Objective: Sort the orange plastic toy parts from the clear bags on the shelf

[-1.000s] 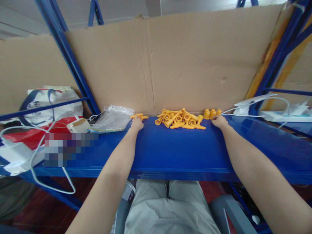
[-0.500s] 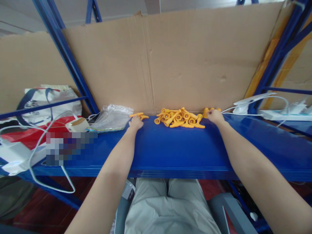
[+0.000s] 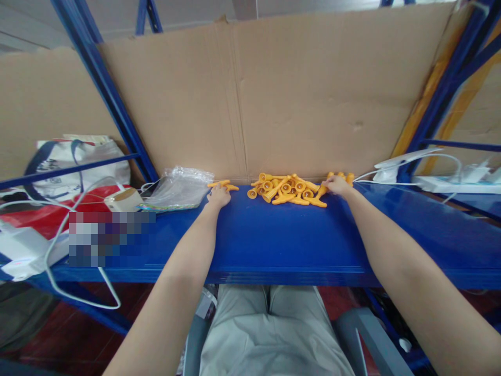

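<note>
At the rear edge of the desk (image 3: 270, 243), our left hand (image 3: 219, 197) at yellow parts (image 3: 232, 188), our right hand (image 3: 338, 186) at a yellow pile (image 3: 287, 188), finger closure we cannot tell.

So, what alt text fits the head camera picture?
A person's left hand is at some yellow pieces beside clear plastic bags; the right hand is at a yellow pile's right end, on a blue table.

The scene is viewed from the head, facing forward and down; the lap (image 3: 270, 334) is caught close at bottom centre, the left hand (image 3: 219, 196) and right hand (image 3: 338, 185) farther off mid-frame, the cardboard (image 3: 309, 94) beyond, across the top
</note>
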A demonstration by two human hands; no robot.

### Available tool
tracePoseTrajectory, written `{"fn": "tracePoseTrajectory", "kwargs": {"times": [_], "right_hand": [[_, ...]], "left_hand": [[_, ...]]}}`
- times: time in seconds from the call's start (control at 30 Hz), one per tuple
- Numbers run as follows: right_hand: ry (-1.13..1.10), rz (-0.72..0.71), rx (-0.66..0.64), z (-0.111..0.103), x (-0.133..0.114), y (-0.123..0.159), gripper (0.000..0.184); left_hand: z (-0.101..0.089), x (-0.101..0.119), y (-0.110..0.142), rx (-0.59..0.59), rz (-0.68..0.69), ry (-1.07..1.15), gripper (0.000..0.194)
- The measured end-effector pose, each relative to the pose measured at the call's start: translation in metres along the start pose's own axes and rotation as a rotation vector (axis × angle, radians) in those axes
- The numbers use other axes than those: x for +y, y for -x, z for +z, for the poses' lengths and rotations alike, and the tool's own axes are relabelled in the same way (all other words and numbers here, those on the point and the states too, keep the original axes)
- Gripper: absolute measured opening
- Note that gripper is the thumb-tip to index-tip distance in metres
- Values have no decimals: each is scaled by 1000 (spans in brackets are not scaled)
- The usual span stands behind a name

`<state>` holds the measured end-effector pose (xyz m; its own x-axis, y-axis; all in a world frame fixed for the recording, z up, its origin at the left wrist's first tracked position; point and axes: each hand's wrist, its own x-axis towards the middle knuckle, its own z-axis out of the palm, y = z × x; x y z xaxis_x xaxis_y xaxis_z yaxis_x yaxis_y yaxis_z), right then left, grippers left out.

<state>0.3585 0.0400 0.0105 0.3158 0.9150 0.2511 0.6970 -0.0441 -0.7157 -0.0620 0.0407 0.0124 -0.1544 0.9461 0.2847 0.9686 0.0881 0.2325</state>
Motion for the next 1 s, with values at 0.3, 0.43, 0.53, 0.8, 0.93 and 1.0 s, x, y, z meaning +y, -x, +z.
{"fn": "tracePoseTrajectory", "kwargs": {"times": [0.3, 0.43, 0.53, 0.8, 0.93, 1.0], "right_hand": [[-165, -180, 386, -10, -21, 0, 24], [-282, -342, 470, -6, -36, -4, 29], [-278, -409, 469, -3, -56, 3, 33], [-495, -548, 161, 23, -118, 42, 42], [-698, -592, -21, 37, -129, 54, 52], [-716, -583, -76, 40, -130, 58, 52]], "left_hand": [[-12, 24, 7, 350, 342, 103, 40], [-21, 49, 19, 443, 612, 141, 38], [-28, 67, 33, 480, 781, 145, 36], [-30, 92, 52, 514, 993, 112, 38], [-29, 90, 45, 453, 927, 47, 31], [-29, 87, 42, 455, 901, 36, 28]]}}
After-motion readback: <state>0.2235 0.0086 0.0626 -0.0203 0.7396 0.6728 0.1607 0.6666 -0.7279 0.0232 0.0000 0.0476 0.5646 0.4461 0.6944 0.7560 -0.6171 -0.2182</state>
